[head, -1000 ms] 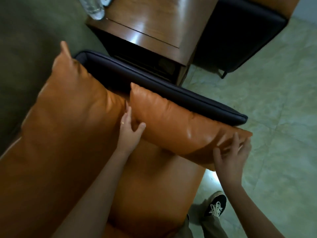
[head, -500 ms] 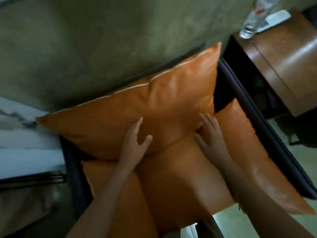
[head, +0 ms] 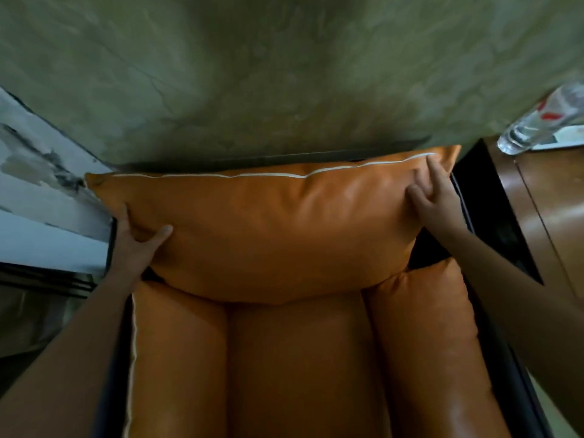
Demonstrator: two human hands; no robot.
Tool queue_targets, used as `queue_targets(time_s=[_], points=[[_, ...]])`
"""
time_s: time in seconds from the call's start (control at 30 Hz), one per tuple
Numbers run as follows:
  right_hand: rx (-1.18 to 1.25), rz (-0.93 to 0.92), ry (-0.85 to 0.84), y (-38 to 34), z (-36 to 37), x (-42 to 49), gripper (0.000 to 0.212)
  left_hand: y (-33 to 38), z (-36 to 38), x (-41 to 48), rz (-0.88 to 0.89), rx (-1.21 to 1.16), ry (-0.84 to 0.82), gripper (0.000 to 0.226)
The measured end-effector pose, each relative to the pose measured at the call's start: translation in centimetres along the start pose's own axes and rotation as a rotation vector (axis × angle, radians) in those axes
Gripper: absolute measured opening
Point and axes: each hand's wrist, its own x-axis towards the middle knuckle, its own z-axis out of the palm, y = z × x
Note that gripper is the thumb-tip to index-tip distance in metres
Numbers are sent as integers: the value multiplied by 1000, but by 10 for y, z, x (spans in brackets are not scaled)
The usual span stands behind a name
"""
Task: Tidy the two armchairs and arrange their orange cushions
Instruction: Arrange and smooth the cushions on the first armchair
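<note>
Green wall (head: 284,74) behind armchair (head: 294,374); side table (head: 556,210), bottle (head: 537,121) right; hands (head: 132,245) (head: 433,200) grip cushion (head: 278,232).

both hands (head: 132,248) (head: 434,200) on the orange back cushion's (head: 268,229) ends

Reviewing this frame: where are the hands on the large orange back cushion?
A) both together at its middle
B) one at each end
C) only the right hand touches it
B: the left hand grips the left end of the back cushion, the right hand its upper right corner.
</note>
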Motion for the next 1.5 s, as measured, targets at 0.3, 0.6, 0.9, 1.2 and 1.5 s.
queue_targets(time_s=[0.3, 0.6, 0.9, 1.2, 1.5], points=[[187, -1, 32, 10, 1, 24, 78, -6, 24, -3, -10, -131, 44, 117], [133, 67, 140, 38, -29, 34, 90, 5, 91, -27, 44, -61, 15, 120], [-133, 90, 1, 20, -12, 21, 72, 40, 71, -49, 46, 74, -86, 119], [-403, -373, -227, -77, 88, -36, 58, 90, 202, -83, 589, 784, -47, 60], [-770, -371, -234, 11, 44, 23, 64, 50, 145, 1, 604, 1145, -44, 67]])
